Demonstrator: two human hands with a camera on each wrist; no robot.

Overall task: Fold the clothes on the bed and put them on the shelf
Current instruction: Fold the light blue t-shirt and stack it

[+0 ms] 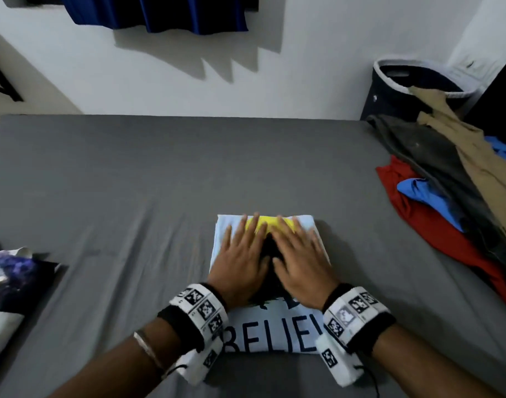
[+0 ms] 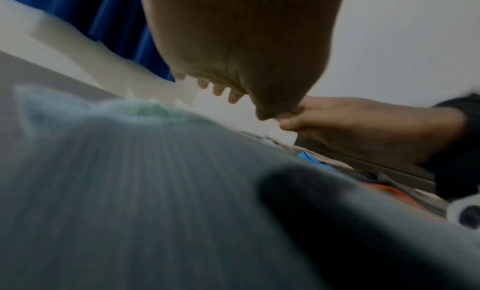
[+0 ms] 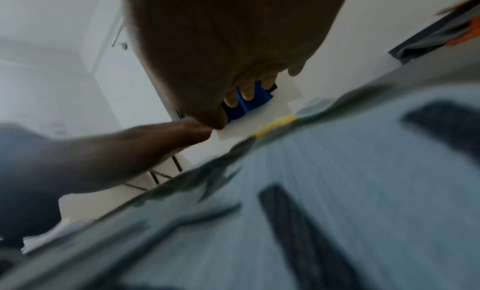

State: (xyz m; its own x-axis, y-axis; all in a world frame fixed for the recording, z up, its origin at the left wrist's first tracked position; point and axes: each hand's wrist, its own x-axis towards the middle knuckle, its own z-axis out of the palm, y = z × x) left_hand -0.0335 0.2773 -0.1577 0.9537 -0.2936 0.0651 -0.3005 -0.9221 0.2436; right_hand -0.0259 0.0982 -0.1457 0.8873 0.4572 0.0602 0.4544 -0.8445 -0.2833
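Folding is partway done: your left hand [image 1: 240, 261] and right hand [image 1: 299, 258] lie flat, fingers straight and slightly apart, pressing the folded pale-blue T-shirt [image 1: 272, 330] in the middle of the bed [image 1: 131, 182]. Another folded garment [image 1: 13, 288] sits at your left edge. Left to do, by my reading: the unfolded pile [image 1: 447, 179] at your right, then shelving, though no shelf shows. Grey sheet, white wall, a dark laundry basket [image 1: 404, 87] and a blue curtain [image 1: 160, 12] beyond.
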